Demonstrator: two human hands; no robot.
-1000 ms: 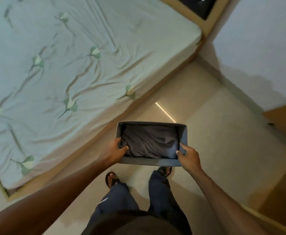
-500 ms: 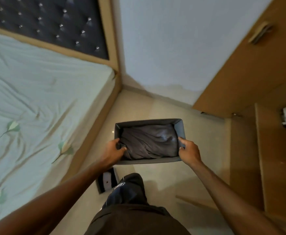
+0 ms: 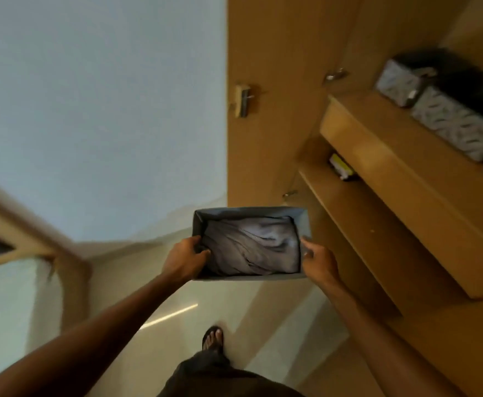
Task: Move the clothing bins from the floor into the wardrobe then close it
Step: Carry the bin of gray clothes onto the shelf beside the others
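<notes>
I carry a grey fabric bin (image 3: pixel 249 214) in front of me, with a folded dark grey garment (image 3: pixel 250 249) lying inside. My left hand (image 3: pixel 184 260) grips the bin's left wall, thumb inside. My right hand (image 3: pixel 319 260) grips its right wall. The open wooden wardrobe (image 3: pixel 377 173) stands just to the right, its shelves facing me. Its door (image 3: pixel 274 81) is swung open behind the bin, with a metal handle on it. Two patterned grey bins (image 3: pixel 449 124) sit on an upper shelf.
A yellow and black item (image 3: pixel 342 167) lies on a lower shelf. The bed corner (image 3: pixel 19 282) and its wooden frame are at the left. A pale wall rises behind. My sandalled foot (image 3: pixel 213 338) stands on the light tiled floor.
The view has swung right, away from the bed and toward the open wardrobe. The bin stays held in both hands and is now close beside the shelves.
</notes>
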